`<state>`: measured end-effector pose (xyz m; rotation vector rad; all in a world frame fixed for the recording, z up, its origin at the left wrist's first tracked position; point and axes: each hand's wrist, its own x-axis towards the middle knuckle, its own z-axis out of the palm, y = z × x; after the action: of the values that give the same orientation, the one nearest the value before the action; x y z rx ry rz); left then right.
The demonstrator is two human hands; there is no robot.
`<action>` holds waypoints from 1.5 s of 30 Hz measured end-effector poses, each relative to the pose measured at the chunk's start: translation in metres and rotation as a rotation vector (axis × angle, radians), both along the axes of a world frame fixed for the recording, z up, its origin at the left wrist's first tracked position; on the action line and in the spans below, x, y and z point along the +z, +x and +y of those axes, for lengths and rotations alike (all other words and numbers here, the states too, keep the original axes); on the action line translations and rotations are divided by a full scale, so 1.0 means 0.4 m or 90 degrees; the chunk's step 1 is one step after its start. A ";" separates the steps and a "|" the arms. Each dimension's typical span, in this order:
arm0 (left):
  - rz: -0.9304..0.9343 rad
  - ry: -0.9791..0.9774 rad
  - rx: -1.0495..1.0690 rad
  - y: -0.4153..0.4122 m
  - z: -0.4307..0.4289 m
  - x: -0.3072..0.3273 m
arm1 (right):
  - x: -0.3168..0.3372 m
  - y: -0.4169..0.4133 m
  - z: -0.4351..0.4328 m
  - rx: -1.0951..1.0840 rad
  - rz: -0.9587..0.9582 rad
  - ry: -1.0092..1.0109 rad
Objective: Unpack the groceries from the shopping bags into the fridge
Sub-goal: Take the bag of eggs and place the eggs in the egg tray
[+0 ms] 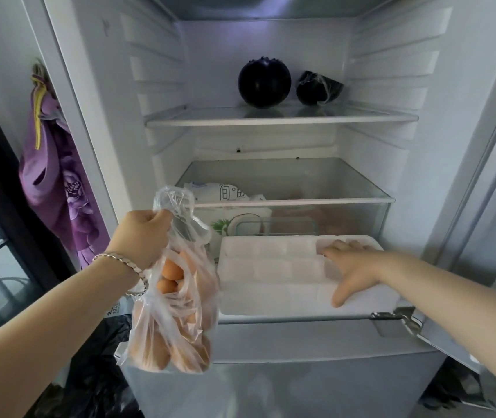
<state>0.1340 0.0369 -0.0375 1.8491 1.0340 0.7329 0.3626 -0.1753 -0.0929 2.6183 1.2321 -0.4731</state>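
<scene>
The fridge (391, 86) stands open in front of me. My left hand (142, 233) grips the knotted top of a clear plastic bag of brown eggs (171, 321), which hangs in front of the fridge's lower left edge. My right hand (349, 267) lies flat, fingers spread, on a white egg tray (271, 273) at the front of the lowest level. Two dark purple eggplants (264, 82) sit on the upper glass shelf (280, 119).
A clear drawer (346, 182) behind the tray holds packaged food, among it a white and green carton (234, 221). A purple cloth (56, 182) hangs on the wall at left. Black bags (96, 372) lie on the floor at lower left. The fridge door's hinge (403, 321) is at right.
</scene>
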 end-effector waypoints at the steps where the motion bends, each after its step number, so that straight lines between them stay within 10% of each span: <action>1: 0.003 -0.005 -0.001 -0.001 0.001 -0.003 | -0.003 0.000 -0.002 0.008 -0.011 0.008; 10: -0.008 -0.036 -0.038 -0.008 0.001 0.003 | 0.044 -0.038 0.010 0.076 -0.066 0.091; 16: 0.010 -0.037 -0.064 -0.026 0.012 -0.007 | 0.092 -0.246 0.120 0.426 -0.015 0.757; 21: 0.028 -0.001 -0.073 -0.037 0.020 -0.021 | 0.106 -0.398 0.245 0.442 0.080 0.600; 29: 0.024 -0.020 -0.096 -0.053 0.032 -0.073 | 0.065 -0.423 0.317 0.569 -0.120 0.420; 45: -0.030 -0.094 -0.152 -0.044 0.029 -0.092 | -0.044 -0.455 0.447 0.239 -0.273 0.027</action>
<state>0.1165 0.0485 -0.0741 1.7798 0.7987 0.5411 0.1808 0.0037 -0.1104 2.2673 1.5282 0.1732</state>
